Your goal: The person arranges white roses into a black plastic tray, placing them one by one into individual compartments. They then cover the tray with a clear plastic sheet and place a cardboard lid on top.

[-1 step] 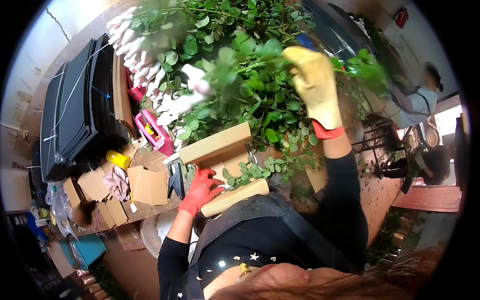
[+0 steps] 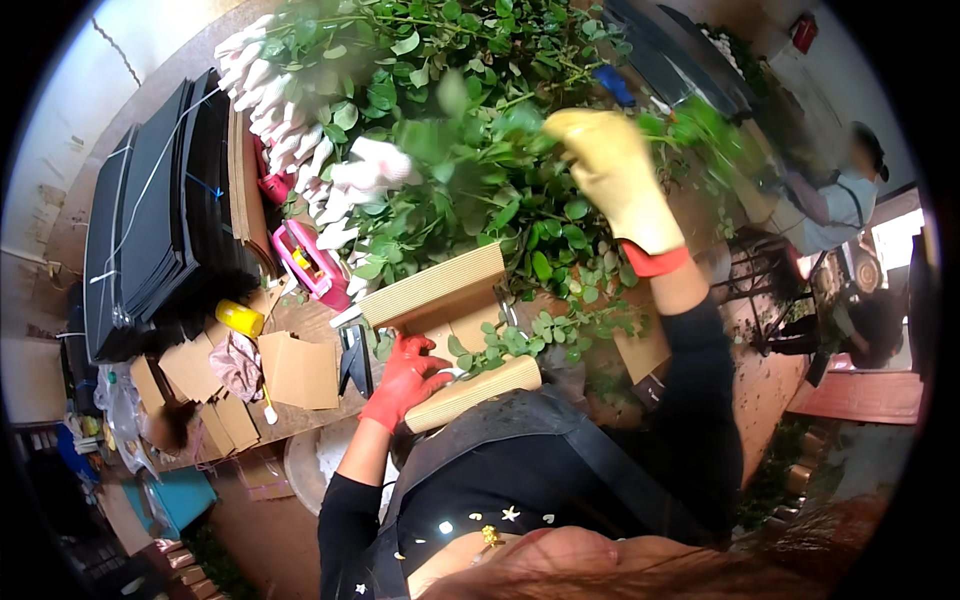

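My left hand, in a red glove, rests inside a bent sheet of corrugated cardboard. Its fingers are apart and curved, close to leafy stems lying in the sheet. My right hand, in a yellow glove, is closed on a leafy stem above the pile; blurred leaves stick out past its right side. Left of that hand, a white-sleeved flower head hangs over the greenery, partly blurred. Stacked along the pile's left side are several more white-sleeved heads, with green foliage behind.
Black sheets stand stacked at the left. Nearer are a pink tape dispenser, black-handled cutters, a yellow cylinder and flat cardboard pieces. A blue object lies beyond my right hand. Another person is at the far right.
My right hand has shifted slightly left, carrying the leafy stem. The white-sleeved head has moved a little left and down. More of the blue object shows. My left hand stays in the cardboard.
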`<control>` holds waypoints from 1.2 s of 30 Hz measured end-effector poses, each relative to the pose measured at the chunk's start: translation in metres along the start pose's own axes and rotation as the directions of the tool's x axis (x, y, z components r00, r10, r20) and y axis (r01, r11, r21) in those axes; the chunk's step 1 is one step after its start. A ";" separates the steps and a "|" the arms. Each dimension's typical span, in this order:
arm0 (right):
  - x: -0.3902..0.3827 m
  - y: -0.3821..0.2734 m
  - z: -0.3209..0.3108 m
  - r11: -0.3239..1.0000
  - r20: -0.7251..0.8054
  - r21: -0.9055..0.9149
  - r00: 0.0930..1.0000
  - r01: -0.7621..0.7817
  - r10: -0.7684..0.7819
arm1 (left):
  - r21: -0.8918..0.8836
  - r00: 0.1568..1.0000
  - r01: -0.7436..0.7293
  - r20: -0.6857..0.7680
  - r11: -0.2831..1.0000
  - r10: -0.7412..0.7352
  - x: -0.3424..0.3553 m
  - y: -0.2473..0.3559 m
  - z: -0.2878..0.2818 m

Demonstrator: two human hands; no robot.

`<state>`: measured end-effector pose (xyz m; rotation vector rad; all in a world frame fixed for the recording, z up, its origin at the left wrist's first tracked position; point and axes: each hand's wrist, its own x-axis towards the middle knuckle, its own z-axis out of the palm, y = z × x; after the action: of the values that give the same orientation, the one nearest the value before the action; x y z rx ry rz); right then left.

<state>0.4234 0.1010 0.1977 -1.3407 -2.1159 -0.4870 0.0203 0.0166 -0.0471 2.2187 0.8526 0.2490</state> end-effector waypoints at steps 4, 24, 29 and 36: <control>0.000 0.007 0.005 0.980 -0.060 0.035 0.978 -0.196 0.198 | -0.002 1.000 -0.001 -0.015 1.000 0.001 0.004 -0.001 -0.005; -0.228 -0.051 0.045 0.822 0.571 0.234 0.757 -0.519 0.316 | -0.617 0.984 0.154 0.022 0.771 -0.179 -0.019 -0.048 0.035; -0.174 -0.056 -0.008 0.838 0.272 0.383 0.914 -0.389 0.300 | -0.637 0.903 0.338 0.012 0.693 -0.430 -0.009 -0.005 0.029; -0.049 -0.048 -0.078 0.959 0.141 0.204 0.975 -0.198 0.171 | -0.504 0.973 0.210 0.023 0.838 -0.230 -0.003 -0.006 0.013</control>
<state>0.4176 0.0012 0.2258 -1.4523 -2.0452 -0.0945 0.0205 0.0099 -0.0601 1.6161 0.9313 0.3591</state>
